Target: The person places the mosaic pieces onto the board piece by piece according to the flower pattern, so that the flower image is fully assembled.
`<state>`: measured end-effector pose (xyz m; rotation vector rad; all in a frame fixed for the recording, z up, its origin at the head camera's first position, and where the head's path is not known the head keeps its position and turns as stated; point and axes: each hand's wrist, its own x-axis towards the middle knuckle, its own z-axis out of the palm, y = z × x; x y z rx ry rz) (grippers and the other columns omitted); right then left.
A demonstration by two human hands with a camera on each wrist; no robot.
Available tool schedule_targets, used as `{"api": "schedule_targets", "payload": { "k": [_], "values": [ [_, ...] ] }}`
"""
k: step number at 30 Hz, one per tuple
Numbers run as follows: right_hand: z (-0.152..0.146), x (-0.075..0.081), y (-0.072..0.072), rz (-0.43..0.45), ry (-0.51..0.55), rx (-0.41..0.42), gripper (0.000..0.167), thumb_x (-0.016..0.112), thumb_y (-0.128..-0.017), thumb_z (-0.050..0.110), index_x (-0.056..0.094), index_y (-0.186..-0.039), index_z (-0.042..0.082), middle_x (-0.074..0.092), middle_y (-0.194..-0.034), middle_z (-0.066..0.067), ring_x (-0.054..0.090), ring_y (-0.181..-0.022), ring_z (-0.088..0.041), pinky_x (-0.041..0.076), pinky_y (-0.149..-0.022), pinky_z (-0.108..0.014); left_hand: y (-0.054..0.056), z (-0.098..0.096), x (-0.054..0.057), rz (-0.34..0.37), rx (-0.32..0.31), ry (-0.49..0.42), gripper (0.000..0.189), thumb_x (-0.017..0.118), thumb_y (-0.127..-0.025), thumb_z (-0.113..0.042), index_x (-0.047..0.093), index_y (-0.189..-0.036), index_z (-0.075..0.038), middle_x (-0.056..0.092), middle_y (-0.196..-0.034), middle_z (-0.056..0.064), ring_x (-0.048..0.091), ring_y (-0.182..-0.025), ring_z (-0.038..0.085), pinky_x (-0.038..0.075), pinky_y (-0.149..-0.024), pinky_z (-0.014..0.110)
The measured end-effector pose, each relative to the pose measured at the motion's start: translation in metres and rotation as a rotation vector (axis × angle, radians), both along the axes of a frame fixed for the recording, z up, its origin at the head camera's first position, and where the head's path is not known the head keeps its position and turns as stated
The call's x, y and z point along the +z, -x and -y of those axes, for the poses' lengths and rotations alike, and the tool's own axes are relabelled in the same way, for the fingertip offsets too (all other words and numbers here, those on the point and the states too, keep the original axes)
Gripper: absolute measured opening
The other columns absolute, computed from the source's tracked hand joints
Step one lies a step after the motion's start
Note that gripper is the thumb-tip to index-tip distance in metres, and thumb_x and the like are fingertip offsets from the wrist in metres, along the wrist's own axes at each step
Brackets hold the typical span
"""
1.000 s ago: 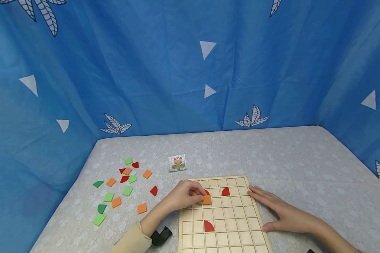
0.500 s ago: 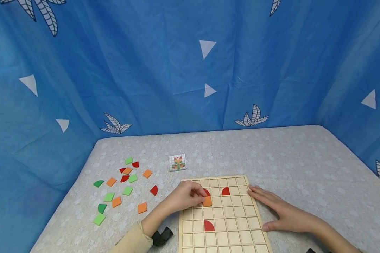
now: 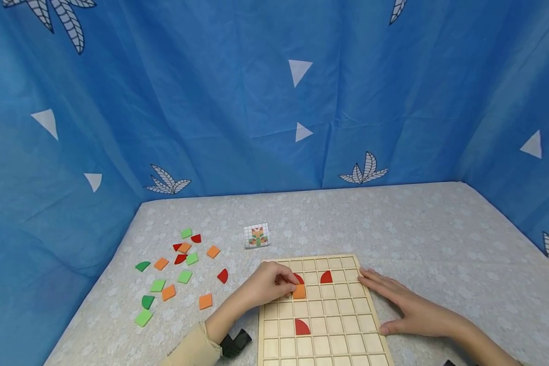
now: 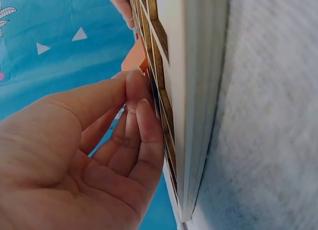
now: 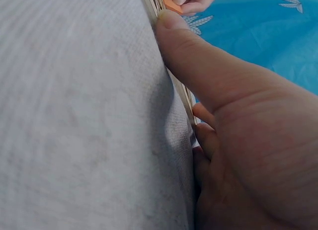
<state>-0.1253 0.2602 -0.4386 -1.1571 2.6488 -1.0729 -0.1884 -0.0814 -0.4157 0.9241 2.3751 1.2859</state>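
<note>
Thumb and fingertips of my left hand pinch an orange square tile at its left side. The tile sits right at a cell in the upper left part of a wooden grid board; in the left wrist view it shows as an orange tile beyond the fingertips. Just behind it, a red quarter-circle piece is partly covered by the fingers. Two more red quarter-circles, one upper and one lower, lie in cells. My right hand rests with spread fingers and thumb against the board's right edge.
Left of the board, loose tiles are scattered on the pale cloth: several orange squares, light green squares, red quarter-circles and dark green ones. A small pattern card lies behind the board. Blue curtain surrounds the table.
The orange tile has shifted very slightly and sits straighter with the grid, still pinched in the left hand. The right hand has stayed at the board's edge.
</note>
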Motion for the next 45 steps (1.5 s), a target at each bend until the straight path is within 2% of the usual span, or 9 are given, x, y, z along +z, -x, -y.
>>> {"api": "schedule_targets", "payload": {
  "k": [4, 9, 20, 30, 36, 41, 45],
  "values": [
    [0.000, 0.000, 0.000, -0.001, 0.005, 0.003, 0.086, 0.074, -0.079, 0.032, 0.028, -0.147, 0.007, 0.019, -0.151, -0.016, 0.013, -0.138, -0.013, 0.011, -0.097, -0.010, 0.000, 0.000, 0.000, -0.023, -0.015, 0.005, 0.006, 0.068, -0.084, 0.000, 0.072, -0.088, -0.003, 0.065, -0.072, -0.004, 0.061, -0.060, 0.006, 0.049, -0.056, 0.021],
    [0.000, 0.000, -0.001, 0.006, -0.015, -0.022, 0.085, 0.073, -0.079, 0.034, 0.029, -0.147, 0.010, 0.020, -0.151, -0.014, 0.014, -0.137, -0.011, 0.019, -0.099, -0.019, 0.000, 0.001, -0.001, -0.111, -0.018, 0.045, 0.006, 0.071, -0.083, -0.005, 0.074, -0.088, -0.005, 0.066, -0.079, -0.001, 0.058, -0.069, 0.004, 0.048, -0.062, 0.020],
    [0.000, 0.000, 0.000, -0.004, -0.006, -0.013, 0.086, 0.074, -0.078, 0.034, 0.029, -0.147, 0.009, 0.021, -0.151, -0.015, 0.014, -0.137, -0.012, 0.016, -0.099, -0.016, -0.005, -0.001, 0.002, -0.253, 0.010, 0.110, 0.004, 0.074, -0.081, -0.007, 0.075, -0.083, -0.009, 0.060, -0.076, -0.011, 0.052, -0.070, 0.000, 0.044, -0.062, 0.017],
    [0.000, 0.000, 0.001, -0.014, -0.011, -0.013, 0.086, 0.074, -0.077, 0.034, 0.030, -0.147, 0.009, 0.021, -0.151, -0.014, 0.014, -0.137, -0.012, 0.020, -0.100, -0.020, -0.004, 0.001, 0.000, -0.256, 0.001, 0.114, 0.008, 0.073, -0.081, -0.006, 0.076, -0.087, -0.010, 0.062, -0.078, -0.010, 0.051, -0.069, -0.001, 0.044, -0.060, 0.017],
    [0.000, -0.001, 0.000, -0.009, 0.004, -0.003, 0.086, 0.074, -0.079, 0.033, 0.029, -0.147, 0.009, 0.020, -0.151, -0.016, 0.013, -0.138, -0.013, 0.012, -0.098, -0.011, -0.006, 0.003, 0.001, -0.262, 0.018, 0.133, 0.008, 0.072, -0.082, -0.005, 0.076, -0.086, -0.011, 0.062, -0.079, -0.010, 0.051, -0.069, 0.000, 0.044, -0.061, 0.017],
    [-0.001, -0.002, 0.000, -0.015, 0.008, 0.002, 0.086, 0.075, -0.078, 0.032, 0.028, -0.147, 0.008, 0.020, -0.151, -0.016, 0.013, -0.138, -0.015, 0.009, -0.096, -0.008, -0.007, 0.008, 0.006, -0.256, 0.038, 0.078, 0.008, 0.071, -0.083, -0.005, 0.075, -0.084, -0.011, 0.063, -0.080, -0.010, 0.054, -0.071, 0.001, 0.046, -0.063, 0.019],
    [-0.001, -0.002, -0.001, -0.022, -0.011, -0.010, 0.086, 0.075, -0.078, 0.032, 0.029, -0.147, 0.009, 0.021, -0.151, -0.015, 0.015, -0.138, -0.016, 0.016, -0.099, -0.015, -0.008, 0.020, 0.012, -0.223, 0.067, 0.030, 0.008, 0.070, -0.084, -0.004, 0.075, -0.087, -0.010, 0.064, -0.082, -0.008, 0.056, -0.072, 0.003, 0.048, -0.064, 0.022]
  ]
}}
